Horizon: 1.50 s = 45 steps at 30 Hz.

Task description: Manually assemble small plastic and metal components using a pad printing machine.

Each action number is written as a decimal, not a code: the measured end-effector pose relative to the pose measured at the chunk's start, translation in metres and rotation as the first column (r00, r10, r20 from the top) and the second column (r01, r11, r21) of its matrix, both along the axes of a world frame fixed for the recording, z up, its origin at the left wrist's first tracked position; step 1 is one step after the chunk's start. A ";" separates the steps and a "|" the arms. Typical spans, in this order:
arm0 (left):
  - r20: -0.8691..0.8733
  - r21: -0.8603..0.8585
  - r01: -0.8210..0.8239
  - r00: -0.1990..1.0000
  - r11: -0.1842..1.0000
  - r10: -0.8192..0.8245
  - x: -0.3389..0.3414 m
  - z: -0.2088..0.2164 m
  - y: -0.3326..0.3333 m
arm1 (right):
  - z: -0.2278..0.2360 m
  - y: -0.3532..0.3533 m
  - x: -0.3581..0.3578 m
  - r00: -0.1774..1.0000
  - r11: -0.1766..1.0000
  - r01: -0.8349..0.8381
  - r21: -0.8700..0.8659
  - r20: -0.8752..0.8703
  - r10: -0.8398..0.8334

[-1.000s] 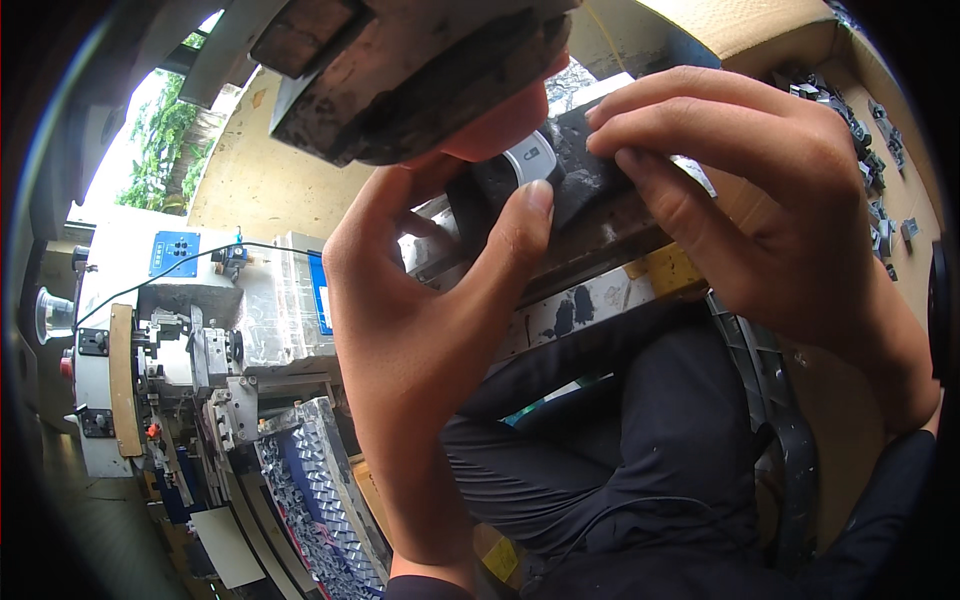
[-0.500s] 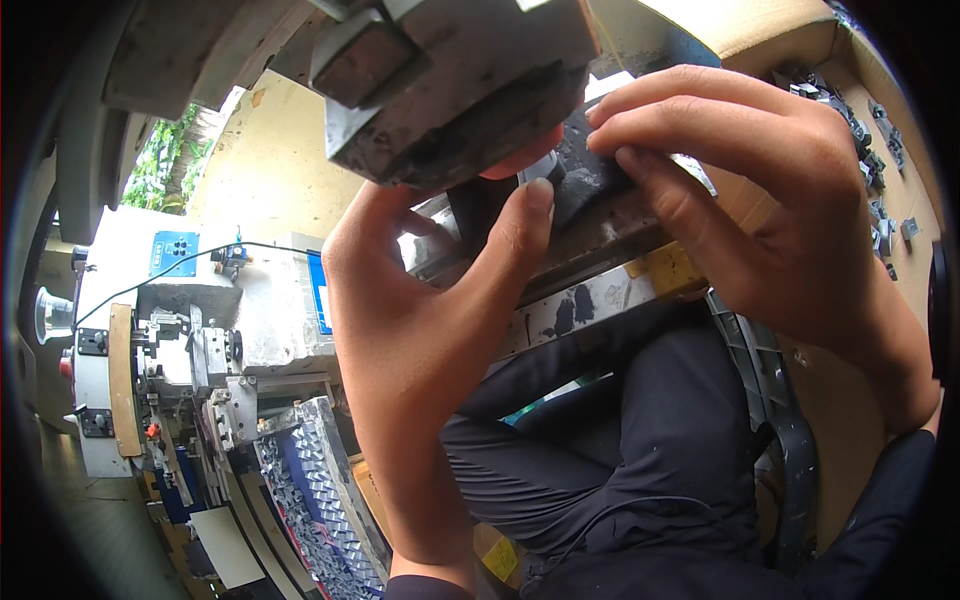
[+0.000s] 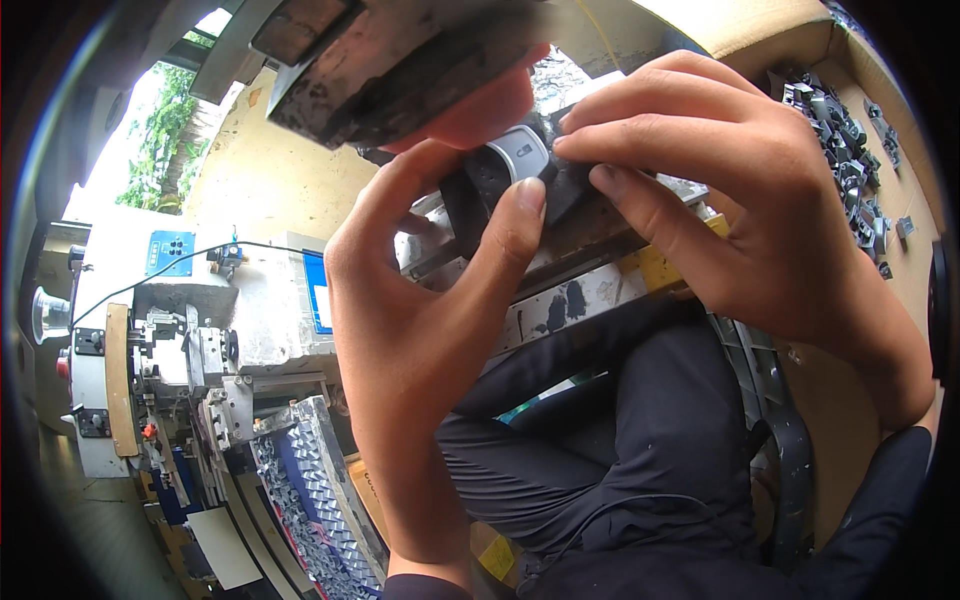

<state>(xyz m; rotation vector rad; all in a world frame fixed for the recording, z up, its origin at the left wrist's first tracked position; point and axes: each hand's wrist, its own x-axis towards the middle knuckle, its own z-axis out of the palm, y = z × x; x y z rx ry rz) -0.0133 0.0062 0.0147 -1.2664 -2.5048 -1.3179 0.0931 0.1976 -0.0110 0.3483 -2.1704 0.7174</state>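
A small grey plastic part (image 3: 522, 150) with a dark printed mark on its top face sits in a black holder (image 3: 470, 205). My left hand (image 3: 430, 270) is closed about it, the thumb pressing its near edge and the index finger behind its far left side. To the right, my right hand (image 3: 715, 165) has its thumb and index fingertips apart beside the holder, with nothing visible between them. Just above the part hangs a reddish, rounded pad (image 3: 480, 110) under a dark, paint-stained machine head (image 3: 370, 75). The remaining left fingers are mostly hidden.
A cardboard box (image 3: 915, 170) at the right holds many small dark parts (image 3: 850, 170). At lower left, a tray (image 3: 325, 490) carries rows of grey parts. A white machine (image 3: 285, 300) with a blue control panel (image 3: 172, 253) stands at left. A metal bench edge (image 3: 560, 310) crosses before my legs.
The machine head has shifted up and to the left, exposing the pad and the part's marked face. My right hand has moved slightly left; my left hand has barely moved.
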 end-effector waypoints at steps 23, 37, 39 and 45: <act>-0.083 0.311 0.318 0.948 0.896 -0.308 0.056 -0.020 -0.077 | 0.031 -0.028 0.023 0.943 0.947 -0.321 0.016 0.098 0.318; 0.393 0.552 0.179 0.806 0.814 -0.444 0.111 -0.063 -0.126 | 0.023 -0.073 0.040 0.860 0.823 -0.504 0.263 0.243 0.449; 0.379 0.548 0.203 0.805 0.812 -0.456 0.111 -0.064 -0.127 | 0.022 -0.075 0.041 0.854 0.815 -0.514 0.267 0.251 0.457; 0.360 0.558 0.212 0.809 0.802 -0.464 0.113 -0.067 -0.127 | 0.022 -0.075 0.041 0.847 0.794 -0.528 0.302 0.258 0.465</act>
